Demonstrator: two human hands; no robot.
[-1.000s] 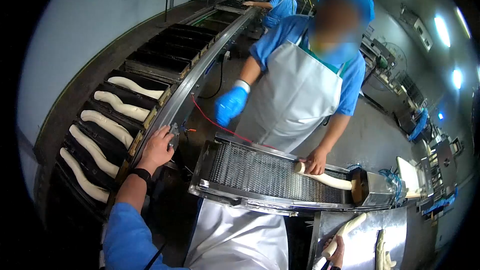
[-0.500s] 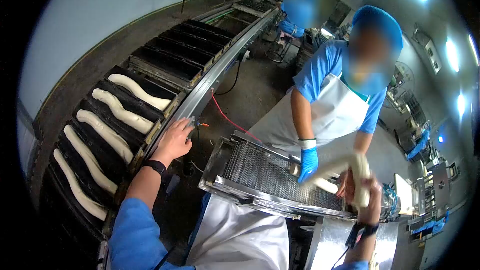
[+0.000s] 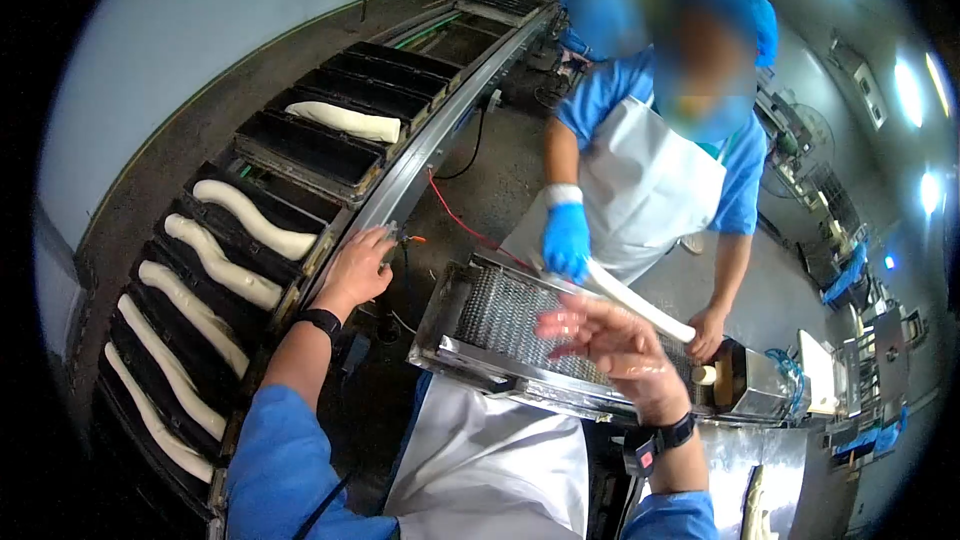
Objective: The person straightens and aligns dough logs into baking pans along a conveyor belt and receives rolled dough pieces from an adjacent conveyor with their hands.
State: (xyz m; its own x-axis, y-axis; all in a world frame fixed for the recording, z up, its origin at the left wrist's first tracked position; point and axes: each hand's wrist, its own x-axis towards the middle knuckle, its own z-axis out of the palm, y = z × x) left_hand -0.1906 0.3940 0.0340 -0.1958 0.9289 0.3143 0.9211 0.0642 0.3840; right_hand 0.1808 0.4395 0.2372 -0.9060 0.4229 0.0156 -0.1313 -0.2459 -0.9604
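Observation:
My left hand [image 3: 358, 265] rests on the metal rail [image 3: 385, 205] beside the baking pans, fingers stretched out and holding nothing. Over the mesh conveyor [image 3: 500, 312] my right hand [image 3: 610, 345] hangs empty, fingers apart and wet-looking. Just beyond it, a co-worker's blue-gloved hand [image 3: 567, 245] and bare hand [image 3: 707, 335] hold a long dough strip [image 3: 640, 302] by its ends. To the left, several black pans hold pale dough strips, one per pan, such as this dough strip [image 3: 255, 220]. Farther up the line another dough strip [image 3: 345, 122] lies in a black pan.
Dark pans [image 3: 310, 148] without dough stand around that farther strip. A red cable [image 3: 450, 210] hangs beside the rail. A metal housing [image 3: 755, 390] stands at the conveyor's right end, with a dough end [image 3: 704, 375] near it. A second person stands behind the co-worker.
My right hand held a dough strip before; now it is empty and farther left. A strip now lies in a farther pan. The co-worker has lifted another strip. My left hand stays on the rail.

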